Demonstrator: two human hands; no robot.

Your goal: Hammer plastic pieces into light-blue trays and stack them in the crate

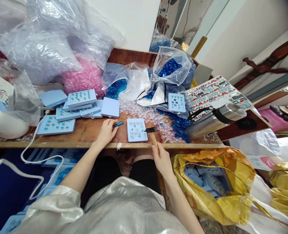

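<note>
My left hand (106, 132) is over the wooden table, thumb and forefinger closed at one end of a small dark blue plastic piece (118, 123). My right hand (162, 159), at the table's front edge, grips the wooden handle of a small hammer (154, 138). The hammer's dark head reaches the right edge of a square light blue plastic tray (131, 139). Small clear and turquoise parts sit in that tray, which lies flat between my hands.
Light blue trays (57, 126) are stacked at left beside a white cable (33, 143). Clear rings (146, 112) and blue pieces (180, 126) are heaped behind. A steel flask (214, 120) lies at right; a yellow sack (214, 208) with more trays stands below. Bulging plastic bags (46, 52) line the back.
</note>
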